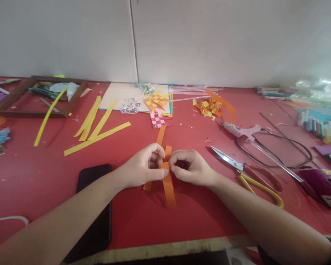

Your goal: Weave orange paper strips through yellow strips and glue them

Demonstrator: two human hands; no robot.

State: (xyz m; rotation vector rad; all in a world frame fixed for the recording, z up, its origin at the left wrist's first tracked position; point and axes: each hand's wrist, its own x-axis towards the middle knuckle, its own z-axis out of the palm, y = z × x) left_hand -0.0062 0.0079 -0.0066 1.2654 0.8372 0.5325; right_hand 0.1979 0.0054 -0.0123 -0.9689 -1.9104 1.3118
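Note:
Orange paper strips (169,191) are between my two hands over the red table (143,228). My left hand (147,165) pinches one strip between thumb and fingers, its lower end hanging towards me. My right hand (191,167) is closed against the right edge of the same strips, thumb and forefinger together; the exact grip is partly hidden. Another orange strip (161,136) passes behind my left hand and comes out below it. Just beyond lies a pink and white woven paper fish (157,120).
Yellow strips (96,143) and a black phone (95,213) lie left. To the right are scissors (237,165), a pink glue gun (242,131) with its cord, and a purple device (324,187). Behind are orange-yellow scraps (209,107), a woven piece (156,100) and a wooden frame (30,110).

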